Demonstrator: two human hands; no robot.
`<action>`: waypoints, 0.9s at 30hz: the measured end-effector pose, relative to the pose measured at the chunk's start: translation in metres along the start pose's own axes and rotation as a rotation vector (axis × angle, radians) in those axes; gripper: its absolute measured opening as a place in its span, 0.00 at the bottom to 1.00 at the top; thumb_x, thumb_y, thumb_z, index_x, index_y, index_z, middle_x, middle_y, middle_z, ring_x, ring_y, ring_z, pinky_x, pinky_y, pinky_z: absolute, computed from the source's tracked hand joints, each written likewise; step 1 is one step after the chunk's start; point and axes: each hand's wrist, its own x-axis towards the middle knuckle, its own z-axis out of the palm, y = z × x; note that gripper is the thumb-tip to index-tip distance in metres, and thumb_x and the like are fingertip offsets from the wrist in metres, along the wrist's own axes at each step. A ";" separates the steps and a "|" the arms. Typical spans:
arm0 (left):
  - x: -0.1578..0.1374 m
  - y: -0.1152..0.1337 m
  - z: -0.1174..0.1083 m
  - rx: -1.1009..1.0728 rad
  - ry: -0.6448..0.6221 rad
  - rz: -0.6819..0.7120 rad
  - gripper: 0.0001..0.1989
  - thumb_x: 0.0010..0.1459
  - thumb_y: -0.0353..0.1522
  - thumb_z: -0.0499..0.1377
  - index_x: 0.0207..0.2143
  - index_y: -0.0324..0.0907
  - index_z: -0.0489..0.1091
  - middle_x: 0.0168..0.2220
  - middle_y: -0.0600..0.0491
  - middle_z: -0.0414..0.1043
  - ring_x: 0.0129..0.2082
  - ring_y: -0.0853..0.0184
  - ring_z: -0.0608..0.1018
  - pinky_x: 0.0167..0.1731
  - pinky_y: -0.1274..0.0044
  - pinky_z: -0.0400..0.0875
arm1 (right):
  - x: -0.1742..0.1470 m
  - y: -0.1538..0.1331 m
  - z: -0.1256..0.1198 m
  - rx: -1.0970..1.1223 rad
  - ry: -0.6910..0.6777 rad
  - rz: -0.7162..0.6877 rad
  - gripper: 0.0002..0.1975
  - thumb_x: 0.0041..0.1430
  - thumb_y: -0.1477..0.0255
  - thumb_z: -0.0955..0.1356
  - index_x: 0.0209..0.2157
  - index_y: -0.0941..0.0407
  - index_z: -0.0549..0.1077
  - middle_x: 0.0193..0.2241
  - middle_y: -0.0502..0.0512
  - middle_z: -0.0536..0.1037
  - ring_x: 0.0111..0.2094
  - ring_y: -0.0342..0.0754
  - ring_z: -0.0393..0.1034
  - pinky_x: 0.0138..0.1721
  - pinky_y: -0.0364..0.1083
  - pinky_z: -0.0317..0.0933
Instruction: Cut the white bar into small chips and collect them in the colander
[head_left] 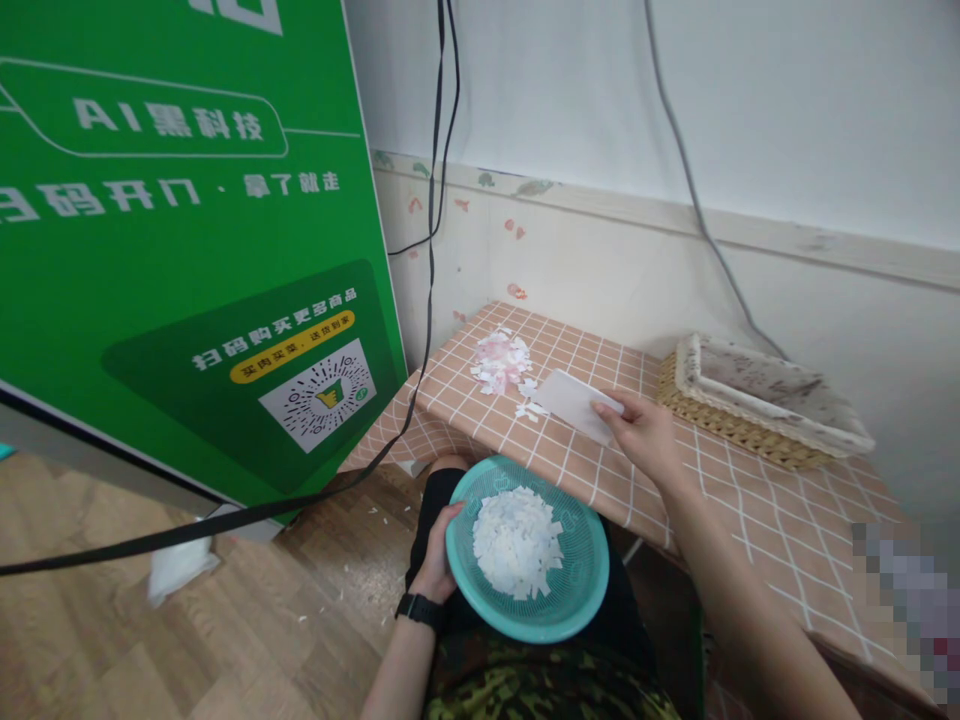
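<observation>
Your left hand curls its fingers around the rim of the round teal plastic basket on your lap, heaped with white paper scraps. Your right hand pinches a white card, apparently flat on the orange tiled tabletop, near a pinkish scrap pile.

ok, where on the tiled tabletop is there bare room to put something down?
Bare tile lies on the checked tabletop between the right hand and the wicker tray, running toward the near right edge. The far left corner is crowded: a pile of paper scraps, with the white card under the right hand beside it.
</observation>
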 end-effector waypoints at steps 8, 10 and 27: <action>-0.002 -0.001 0.001 0.013 -0.028 -0.005 0.10 0.47 0.36 0.62 0.29 0.36 0.73 0.26 0.50 0.77 0.30 0.62 0.77 0.35 0.73 0.69 | -0.007 0.005 0.003 0.207 -0.037 0.074 0.19 0.51 0.58 0.67 0.40 0.56 0.75 0.35 0.58 0.78 0.31 0.52 0.72 0.28 0.48 0.66; -0.003 0.000 0.002 0.008 -0.028 -0.005 0.10 0.47 0.36 0.62 0.29 0.36 0.73 0.26 0.50 0.77 0.30 0.62 0.78 0.36 0.73 0.69 | -0.007 0.010 0.002 0.258 0.003 0.139 0.21 0.50 0.57 0.67 0.41 0.57 0.75 0.33 0.58 0.79 0.29 0.52 0.72 0.25 0.47 0.66; -0.008 0.007 0.003 0.055 0.017 0.001 0.10 0.48 0.35 0.61 0.27 0.36 0.74 0.25 0.50 0.77 0.26 0.64 0.77 0.34 0.74 0.70 | -0.010 0.011 0.008 0.427 -0.020 0.280 0.23 0.46 0.57 0.70 0.40 0.58 0.74 0.28 0.57 0.78 0.25 0.51 0.72 0.20 0.46 0.65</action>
